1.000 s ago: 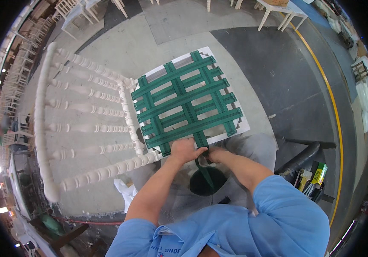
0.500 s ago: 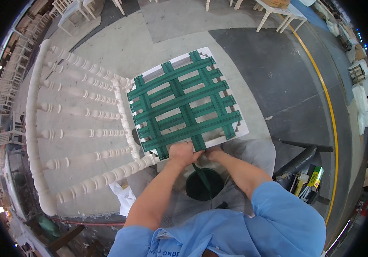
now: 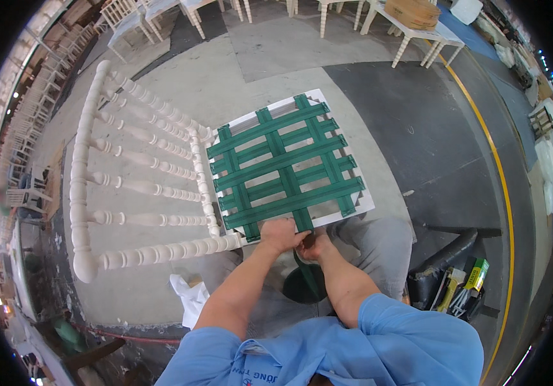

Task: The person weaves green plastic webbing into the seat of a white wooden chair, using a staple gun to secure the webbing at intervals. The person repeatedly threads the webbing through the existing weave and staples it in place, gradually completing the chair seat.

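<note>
A white chair with turned spindles (image 3: 148, 183) is tipped before me, its backrest to the left. Green webbing straps (image 3: 287, 168) are woven across its seat frame (image 3: 347, 209). My left hand (image 3: 279, 235) is closed at the near seat edge, beside the end of the middle strap. Against it, just below the edge, my right hand (image 3: 315, 247) is closed on the webbing strap. From there the strap's loose length (image 3: 310, 273) hangs down over a dark round shape (image 3: 297, 287) between my legs. Exactly what my left fingers grip is partly hidden.
To the right, a black holder (image 3: 463, 302) carries tools and a yellow-green box (image 3: 478, 275) beside a dark padded bar (image 3: 447, 257). White cloth or paper (image 3: 188, 300) lies lower left. More white chairs and a cardboard box (image 3: 413, 13) stand at the back.
My right hand has come out from under the seat edge and moved left against my left hand, its fingers now showing. The chair sits lower and farther right in view.
</note>
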`<state>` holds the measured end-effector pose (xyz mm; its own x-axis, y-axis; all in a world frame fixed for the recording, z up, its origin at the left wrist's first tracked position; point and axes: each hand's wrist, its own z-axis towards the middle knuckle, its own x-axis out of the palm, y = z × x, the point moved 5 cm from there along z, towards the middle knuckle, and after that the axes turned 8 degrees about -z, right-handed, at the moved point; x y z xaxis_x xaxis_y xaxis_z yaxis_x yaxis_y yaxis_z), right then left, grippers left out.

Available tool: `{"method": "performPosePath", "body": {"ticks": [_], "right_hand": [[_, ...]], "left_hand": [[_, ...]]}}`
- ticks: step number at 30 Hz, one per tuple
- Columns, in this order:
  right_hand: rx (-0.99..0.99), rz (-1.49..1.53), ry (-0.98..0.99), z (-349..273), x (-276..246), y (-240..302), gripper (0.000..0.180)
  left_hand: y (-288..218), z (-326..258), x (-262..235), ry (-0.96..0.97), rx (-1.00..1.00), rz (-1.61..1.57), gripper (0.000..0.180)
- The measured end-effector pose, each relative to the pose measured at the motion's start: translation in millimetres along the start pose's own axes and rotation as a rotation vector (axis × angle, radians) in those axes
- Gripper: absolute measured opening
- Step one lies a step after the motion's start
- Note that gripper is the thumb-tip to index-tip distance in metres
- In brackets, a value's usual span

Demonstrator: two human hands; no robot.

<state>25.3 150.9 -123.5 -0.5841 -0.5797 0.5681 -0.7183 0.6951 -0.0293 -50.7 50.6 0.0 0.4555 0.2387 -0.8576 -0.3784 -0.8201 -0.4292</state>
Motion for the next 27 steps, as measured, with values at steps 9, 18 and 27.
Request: {"method": "performPosePath", "body": {"ticks": [9, 18, 27], "right_hand": [[-0.211, 0.088, -0.017, 46.9, 27.5, 65.9, 0.052], [-0.218, -0.087, -0.229, 81.1, 7.6, 47.6, 0.047], [-0.224, -0.502, -0.399, 92.4, -6.8, 63.1, 0.042]], "left_hand": [[1.2, 4.1, 3.2, -0.077, 0.053, 0.017, 0.068], [-20.2, -60.1, -21.5, -0.564, 0.15, -0.38, 0.034], [15.2, -32.0, 167.2, 0.195, -1.255, -2.455, 0.035]]}}
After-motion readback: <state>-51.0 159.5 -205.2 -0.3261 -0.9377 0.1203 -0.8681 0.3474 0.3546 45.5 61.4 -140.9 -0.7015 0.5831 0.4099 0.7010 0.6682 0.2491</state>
